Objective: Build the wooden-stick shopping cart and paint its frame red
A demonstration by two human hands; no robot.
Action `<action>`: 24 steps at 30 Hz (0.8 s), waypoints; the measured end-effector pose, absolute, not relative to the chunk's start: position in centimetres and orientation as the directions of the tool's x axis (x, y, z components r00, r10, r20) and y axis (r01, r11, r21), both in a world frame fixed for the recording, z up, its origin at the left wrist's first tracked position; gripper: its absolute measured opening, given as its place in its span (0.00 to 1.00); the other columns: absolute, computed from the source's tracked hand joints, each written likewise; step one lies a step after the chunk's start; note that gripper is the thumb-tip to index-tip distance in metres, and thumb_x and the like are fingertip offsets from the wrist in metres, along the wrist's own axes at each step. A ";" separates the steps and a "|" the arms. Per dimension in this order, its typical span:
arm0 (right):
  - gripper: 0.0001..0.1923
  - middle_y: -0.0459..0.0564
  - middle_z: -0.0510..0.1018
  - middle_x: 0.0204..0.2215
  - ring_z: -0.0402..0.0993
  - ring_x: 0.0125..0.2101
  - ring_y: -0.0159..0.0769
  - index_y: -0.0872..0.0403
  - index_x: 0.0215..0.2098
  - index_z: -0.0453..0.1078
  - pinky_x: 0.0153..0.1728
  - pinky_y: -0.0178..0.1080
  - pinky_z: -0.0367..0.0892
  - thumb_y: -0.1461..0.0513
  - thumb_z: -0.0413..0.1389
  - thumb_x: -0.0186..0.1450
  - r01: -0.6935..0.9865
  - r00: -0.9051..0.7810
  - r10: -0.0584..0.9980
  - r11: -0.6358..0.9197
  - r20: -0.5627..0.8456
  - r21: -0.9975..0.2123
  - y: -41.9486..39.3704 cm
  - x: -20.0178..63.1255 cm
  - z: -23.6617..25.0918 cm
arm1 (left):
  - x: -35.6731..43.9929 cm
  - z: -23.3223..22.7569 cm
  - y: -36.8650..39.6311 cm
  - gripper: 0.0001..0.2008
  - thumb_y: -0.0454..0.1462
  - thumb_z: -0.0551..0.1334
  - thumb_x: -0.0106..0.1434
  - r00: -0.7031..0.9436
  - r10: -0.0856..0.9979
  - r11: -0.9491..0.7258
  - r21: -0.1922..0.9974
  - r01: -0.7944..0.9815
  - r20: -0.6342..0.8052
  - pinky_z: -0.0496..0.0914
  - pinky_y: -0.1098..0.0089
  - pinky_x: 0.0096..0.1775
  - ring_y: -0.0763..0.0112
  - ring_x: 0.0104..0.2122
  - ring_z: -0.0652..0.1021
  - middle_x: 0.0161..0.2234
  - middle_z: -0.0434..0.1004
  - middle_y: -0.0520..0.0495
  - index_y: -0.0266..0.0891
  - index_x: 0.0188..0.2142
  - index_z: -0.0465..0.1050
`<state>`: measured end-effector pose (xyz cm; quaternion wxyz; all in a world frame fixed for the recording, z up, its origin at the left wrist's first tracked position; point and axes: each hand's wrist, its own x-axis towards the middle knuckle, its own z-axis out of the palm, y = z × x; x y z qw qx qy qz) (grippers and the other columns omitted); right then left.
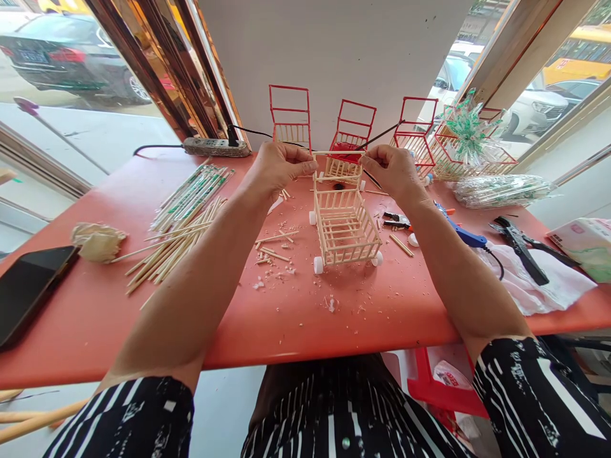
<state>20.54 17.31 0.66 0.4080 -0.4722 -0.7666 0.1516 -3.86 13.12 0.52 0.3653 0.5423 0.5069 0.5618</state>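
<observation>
A miniature cart [347, 230] built of thin wooden sticks stands on the table on white wheels, its slatted basket toward me. My left hand [281, 166] pinches the left end of the cart's raised back frame, near the top crossbar. On the opposite end, my right hand [392, 170] is closed with thumb and fingers at the same crossbar. Stick offcuts [274, 254] and pale crumbs lie left of the cart. A pair of pliers [396, 221] rests by my right wrist, partly hidden.
Bundled wrapped sticks [191, 191] and loose sticks [167, 257] lie left, with a phone [35, 286]. Red-framed carts [290, 114] stand at the back. A blue glue gun [465, 234], its cord and black-handled pliers [520, 248] occupy the right. A power strip [217, 147] sits back left.
</observation>
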 end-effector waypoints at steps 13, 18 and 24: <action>0.09 0.44 0.69 0.24 0.64 0.28 0.31 0.53 0.30 0.72 0.32 0.39 0.62 0.60 0.63 0.67 0.570 -0.220 0.834 0.531 0.506 -0.627 17.7 20.6 0.3 | -3.7 0.5 13.1 0.08 0.29 0.76 0.48 -0.158 0.958 -0.215 0.963 0.161 0.240 0.78 0.71 0.37 0.70 0.31 0.81 0.24 0.79 0.50 0.37 0.25 0.79; 0.08 0.44 0.69 0.24 0.63 0.27 0.30 0.53 0.30 0.72 0.32 0.39 0.62 0.62 0.62 0.67 0.570 -0.215 0.835 0.529 0.507 -0.629 17.6 20.6 0.4 | -3.8 0.4 13.3 0.08 0.28 0.76 0.48 -0.157 0.957 -0.221 0.964 0.146 0.243 0.78 0.71 0.37 0.72 0.29 0.80 0.23 0.79 0.51 0.37 0.24 0.79; 0.11 0.44 0.70 0.24 0.63 0.26 0.30 0.53 0.30 0.72 0.30 0.39 0.62 0.57 0.64 0.67 0.556 -0.224 0.814 0.559 0.537 -0.615 18.1 20.7 -0.1 | -3.9 0.3 13.4 0.09 0.28 0.76 0.48 -0.153 0.957 -0.225 0.963 0.147 0.247 0.78 0.70 0.37 0.72 0.28 0.80 0.23 0.79 0.51 0.37 0.24 0.79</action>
